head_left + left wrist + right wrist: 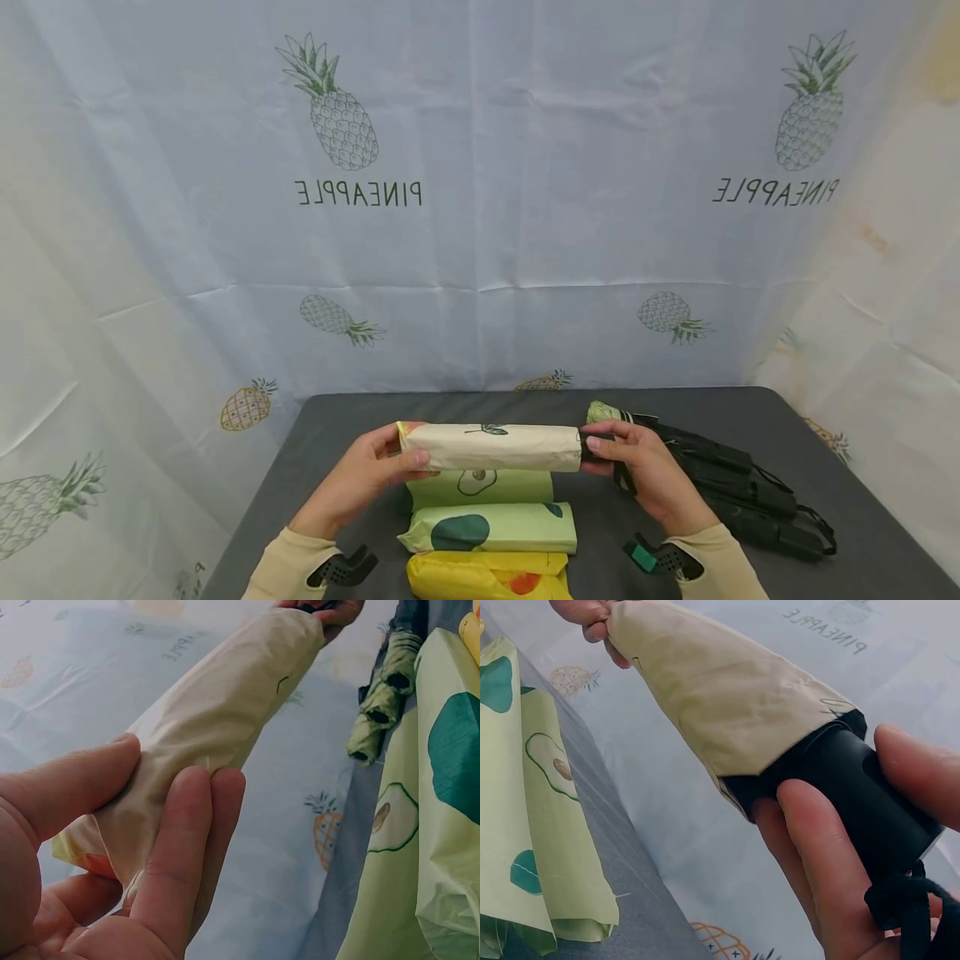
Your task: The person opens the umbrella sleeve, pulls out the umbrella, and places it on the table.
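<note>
A folded umbrella in a cream fabric sleeve [495,447] is held level above the table by both hands. My left hand [367,467] grips the closed sleeve end, thumb on one side and fingers on the other, as the left wrist view shows. My right hand [645,467] holds the black umbrella handle [855,799], which sticks out of the sleeve's open end [795,754]. A black wrist strap [911,904] hangs from the handle. Below the umbrella lie a green avocado-print sleeve [517,486], a light green sleeve [525,527] and a yellow sleeve [457,577].
Several black folded umbrellas [750,492] with straps lie side by side on the right of the dark grey table [337,417]. One light green rolled end [602,411] points toward the back. A pineapple-print curtain [480,208] hangs behind the table and along its sides.
</note>
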The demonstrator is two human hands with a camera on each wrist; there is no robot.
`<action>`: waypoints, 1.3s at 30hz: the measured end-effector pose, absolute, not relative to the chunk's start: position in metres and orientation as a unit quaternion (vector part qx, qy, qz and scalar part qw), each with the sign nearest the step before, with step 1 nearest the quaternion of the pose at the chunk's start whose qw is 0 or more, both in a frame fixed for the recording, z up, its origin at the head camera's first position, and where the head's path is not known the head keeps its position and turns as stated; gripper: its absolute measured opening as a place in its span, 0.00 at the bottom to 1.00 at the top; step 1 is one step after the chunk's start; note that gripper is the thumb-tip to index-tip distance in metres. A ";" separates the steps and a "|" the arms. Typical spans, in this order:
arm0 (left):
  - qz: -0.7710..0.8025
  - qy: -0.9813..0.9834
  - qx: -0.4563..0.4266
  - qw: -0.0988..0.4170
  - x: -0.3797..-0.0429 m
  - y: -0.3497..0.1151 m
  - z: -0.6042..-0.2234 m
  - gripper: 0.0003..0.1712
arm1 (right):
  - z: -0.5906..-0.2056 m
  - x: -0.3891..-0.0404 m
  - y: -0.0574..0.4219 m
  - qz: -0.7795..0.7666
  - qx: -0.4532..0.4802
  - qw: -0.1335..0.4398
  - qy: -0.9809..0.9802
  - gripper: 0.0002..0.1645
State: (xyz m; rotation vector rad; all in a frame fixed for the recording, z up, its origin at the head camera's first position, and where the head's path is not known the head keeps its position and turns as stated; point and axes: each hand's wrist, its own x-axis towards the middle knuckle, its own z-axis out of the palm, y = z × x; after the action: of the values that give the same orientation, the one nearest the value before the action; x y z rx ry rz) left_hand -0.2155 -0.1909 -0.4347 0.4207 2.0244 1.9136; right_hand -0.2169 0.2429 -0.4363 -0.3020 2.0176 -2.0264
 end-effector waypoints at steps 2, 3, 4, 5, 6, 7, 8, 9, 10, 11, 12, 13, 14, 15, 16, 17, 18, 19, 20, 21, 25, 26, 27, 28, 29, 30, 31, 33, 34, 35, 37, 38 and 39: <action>0.672 0.709 0.144 0.159 -0.216 -0.192 -0.435 0.34 | -0.437 -0.217 0.244 -0.702 -0.101 0.132 0.693 0.14; 0.672 0.710 0.142 0.157 -0.216 -0.192 -0.435 0.34 | -0.437 -0.217 0.245 -0.702 -0.099 0.132 0.693 0.14; 0.673 0.709 0.140 0.157 -0.216 -0.193 -0.434 0.34 | -0.437 -0.218 0.246 -0.703 -0.099 0.132 0.692 0.14; 0.673 0.709 0.138 0.157 -0.216 -0.193 -0.434 0.34 | -0.438 -0.218 0.247 -0.703 -0.098 0.132 0.692 0.14; 0.673 0.709 0.137 0.157 -0.216 -0.193 -0.434 0.34 | -0.438 -0.218 0.247 -0.704 -0.097 0.132 0.692 0.15; 0.673 0.710 0.137 0.157 -0.216 -0.193 -0.433 0.34 | -0.438 -0.218 0.248 -0.704 -0.096 0.131 0.692 0.15; 0.673 0.709 0.137 0.158 -0.216 -0.193 -0.433 0.34 | -0.438 -0.218 0.248 -0.703 -0.095 0.131 0.692 0.16; 0.673 0.709 0.138 0.158 -0.216 -0.193 -0.432 0.34 | -0.438 -0.218 0.248 -0.703 -0.095 0.130 0.693 0.17; 0.673 0.709 0.140 0.159 -0.216 -0.193 -0.432 0.34 | -0.438 -0.218 0.249 -0.703 -0.094 0.129 0.693 0.17; 0.673 0.708 0.140 0.159 -0.216 -0.193 -0.431 0.34 | -0.438 -0.218 0.249 -0.703 -0.093 0.127 0.693 0.18; 0.673 0.708 0.143 0.160 -0.216 -0.193 -0.431 0.34 | -0.438 -0.218 0.249 -0.702 -0.092 0.125 0.695 0.18; 0.673 0.707 0.145 0.161 -0.216 -0.193 -0.431 0.34 | -0.438 -0.218 0.249 -0.701 -0.090 0.123 0.697 0.17; 0.674 0.706 0.147 0.162 -0.216 -0.193 -0.430 0.34 | -0.438 -0.218 0.249 -0.700 -0.089 0.121 0.698 0.17; 0.674 0.705 0.150 0.162 -0.216 -0.193 -0.430 0.34 | -0.437 -0.218 0.250 -0.698 -0.087 0.119 0.700 0.17; 0.674 0.704 0.153 0.162 -0.216 -0.194 -0.430 0.34 | -0.437 -0.218 0.250 -0.698 -0.085 0.118 0.701 0.16; 0.675 0.703 0.154 0.161 -0.215 -0.194 -0.430 0.34 | -0.437 -0.218 0.250 -0.697 -0.083 0.117 0.702 0.16; 0.675 0.702 0.157 0.161 -0.216 -0.194 -0.430 0.34 | -0.437 -0.218 0.250 -0.697 -0.081 0.116 0.703 0.16; 0.676 0.702 0.157 0.160 -0.215 -0.195 -0.430 0.34 | -0.436 -0.218 0.251 -0.698 -0.078 0.116 0.703 0.17; 0.676 0.702 0.157 0.159 -0.215 -0.195 -0.430 0.34 | -0.436 -0.218 0.251 -0.698 -0.076 0.116 0.703 0.18; 0.675 0.703 0.156 0.158 -0.215 -0.195 -0.430 0.35 | -0.436 -0.218 0.252 -0.698 -0.073 0.116 0.703 0.19; 0.673 0.708 0.153 0.152 -0.215 -0.197 -0.431 0.35 | -0.436 -0.219 0.253 -0.694 -0.066 0.112 0.708 0.22; 0.673 0.708 0.153 0.151 -0.215 -0.197 -0.431 0.35 | -0.436 -0.219 0.253 -0.693 -0.065 0.110 0.710 0.22; 0.673 0.708 0.153 0.150 -0.216 -0.198 -0.431 0.35 | -0.436 -0.219 0.254 -0.691 -0.064 0.108 0.711 0.23; 0.673 0.708 0.153 0.149 -0.216 -0.198 -0.431 0.35 | -0.436 -0.219 0.254 -0.690 -0.065 0.107 0.713 0.23; 0.673 0.708 0.153 0.149 -0.216 -0.198 -0.431 0.35 | -0.435 -0.219 0.255 -0.689 -0.064 0.105 0.714 0.23; 0.673 0.708 0.154 0.148 -0.216 -0.199 -0.430 0.35 | -0.435 -0.219 0.255 -0.689 -0.063 0.104 0.715 0.22; 0.674 0.707 0.153 0.148 -0.216 -0.199 -0.430 0.35 | -0.435 -0.219 0.256 -0.688 -0.062 0.103 0.716 0.22; 0.674 0.707 0.155 0.147 -0.216 -0.200 -0.431 0.35 | -0.435 -0.219 0.257 -0.688 -0.061 0.101 0.716 0.21; 0.674 0.707 0.156 0.147 -0.216 -0.200 -0.431 0.35 | -0.434 -0.219 0.258 -0.689 -0.061 0.100 0.716 0.20; 0.673 0.708 0.156 0.146 -0.217 -0.201 -0.431 0.35 | -0.434 -0.219 0.258 -0.689 -0.061 0.100 0.715 0.20; 0.673 0.708 0.157 0.144 -0.217 -0.201 -0.431 0.34 | -0.434 -0.219 0.259 -0.690 -0.060 0.097 0.715 0.20; 0.673 0.708 0.157 0.144 -0.217 -0.202 -0.431 0.34 | -0.434 -0.219 0.260 -0.690 -0.060 0.096 0.715 0.19; 0.673 0.708 0.158 0.144 -0.216 -0.202 -0.431 0.34 | -0.434 -0.219 0.260 -0.690 -0.060 0.095 0.715 0.18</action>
State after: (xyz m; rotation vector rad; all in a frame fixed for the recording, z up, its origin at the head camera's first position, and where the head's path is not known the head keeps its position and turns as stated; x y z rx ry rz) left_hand -0.2165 -0.2018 -0.4306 0.4542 2.0408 1.9409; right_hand -0.2191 0.2603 -0.4337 -0.1770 2.1200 -2.0444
